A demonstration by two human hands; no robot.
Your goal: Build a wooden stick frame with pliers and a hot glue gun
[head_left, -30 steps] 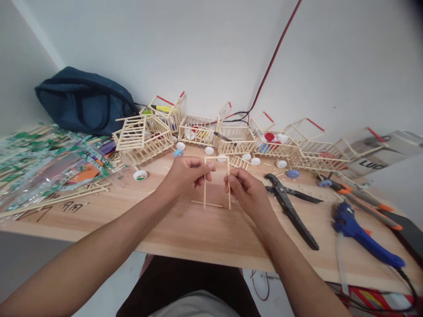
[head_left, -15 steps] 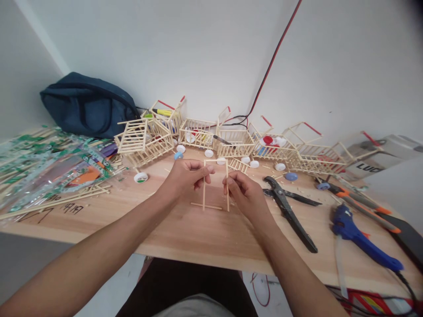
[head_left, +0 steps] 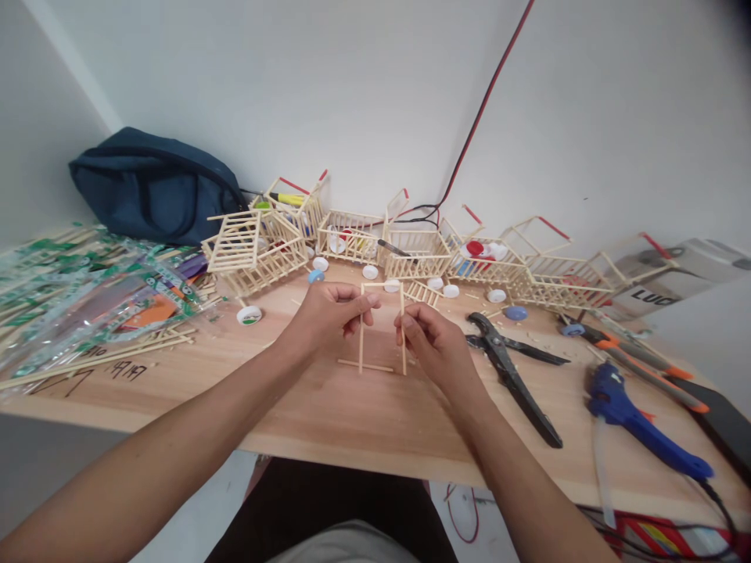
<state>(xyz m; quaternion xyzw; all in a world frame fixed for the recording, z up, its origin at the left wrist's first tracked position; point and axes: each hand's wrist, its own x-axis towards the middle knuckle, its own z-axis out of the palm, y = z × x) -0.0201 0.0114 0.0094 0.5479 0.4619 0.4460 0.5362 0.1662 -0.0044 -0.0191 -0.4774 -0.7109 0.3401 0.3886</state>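
Note:
My left hand [head_left: 334, 310] pinches the left leg of a U-shaped frame of thin wooden sticks [head_left: 361, 344]. Its right leg is pinched between the fingers of my right hand [head_left: 431, 335]. A crossbar joins the two legs at the far end, and their near ends are free. Close to those near ends, a short loose stick [head_left: 346, 362] lies crosswise on the wooden table [head_left: 352, 422]. Just beyond my hands rests a small ladder-like stick panel [head_left: 423, 294].
Behind stands a row of small stick carts [head_left: 416, 254] with bottle-cap wheels. Black cutters [head_left: 510, 383], a blue glue gun [head_left: 639, 426] and orange-handled pliers [head_left: 651, 367] lie right. Bagged sticks [head_left: 88, 305] and a blue bag [head_left: 158, 188] are left.
The view has shifted very slightly. Both hands keep their grip on the stick frame, with no other visible movement.

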